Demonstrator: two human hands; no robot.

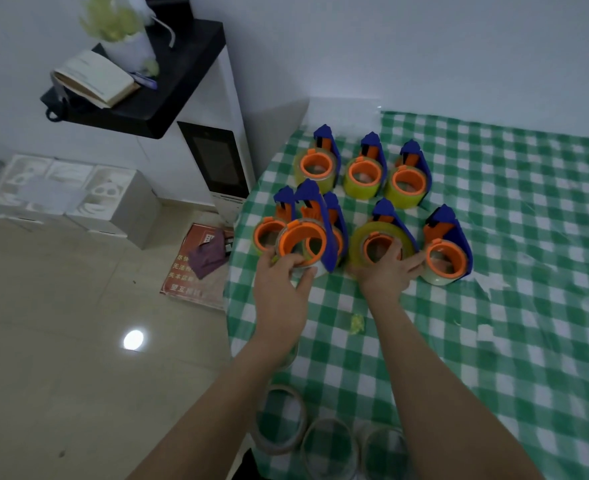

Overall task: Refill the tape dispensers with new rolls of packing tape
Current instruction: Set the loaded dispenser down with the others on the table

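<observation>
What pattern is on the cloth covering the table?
The cloth table cover has green-and-white checks, clearest in the head view.

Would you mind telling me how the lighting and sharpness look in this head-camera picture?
Head view: dim, bluish light; a glare spot on the floor; the shelf plant is smeared; the left hand and the dispenser it grips look fairly sharp; the table edge bows.

Blue-and-orange tape dispensers (pixel 364 173) holding yellowish rolls (pixel 357 186) stand clustered in two rows.
</observation>
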